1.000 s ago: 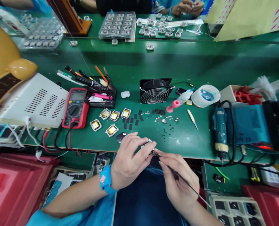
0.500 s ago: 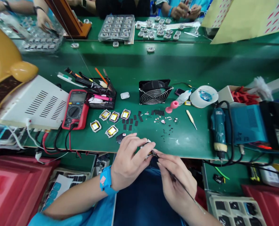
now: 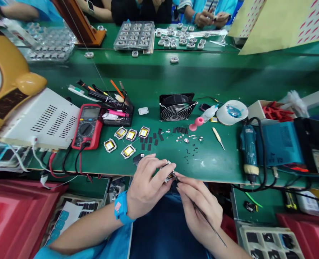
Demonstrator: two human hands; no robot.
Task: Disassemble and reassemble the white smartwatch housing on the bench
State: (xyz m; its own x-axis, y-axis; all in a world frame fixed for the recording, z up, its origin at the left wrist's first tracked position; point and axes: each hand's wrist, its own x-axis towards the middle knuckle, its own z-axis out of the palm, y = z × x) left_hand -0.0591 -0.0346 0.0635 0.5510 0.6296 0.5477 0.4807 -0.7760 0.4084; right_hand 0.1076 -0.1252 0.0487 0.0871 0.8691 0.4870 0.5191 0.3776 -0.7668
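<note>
Over the bench's front edge, my left hand (image 3: 148, 183) is closed around a small watch case (image 3: 170, 175) with a pale rim, its fingers covering much of it. Close against it on the right, my right hand (image 3: 199, 205) pinches a slim dark tool (image 3: 209, 226). The tool's tip meets the near right side of the watch case, and its thin rear end sticks out past my palm. The fingers hide the tool's exact kind. Just beyond my left hand lie similar open watch cases (image 3: 128, 151) with yellow-framed insides, and a dark oval piece (image 3: 138, 158).
Black pads (image 3: 149, 147) and tiny loose parts dot the green bench (image 3: 213, 162). Farther back stand a fan (image 3: 177, 107), a pen holder (image 3: 116, 120) and a white tub (image 3: 232, 112). A red multimeter (image 3: 86, 126) flanks the left; an electric screwdriver (image 3: 249, 151) lies right.
The view has shifted slightly. My right hand has moved a little left and the tool's rear end has swung downward. My left hand keeps its hold on the watch case.
</note>
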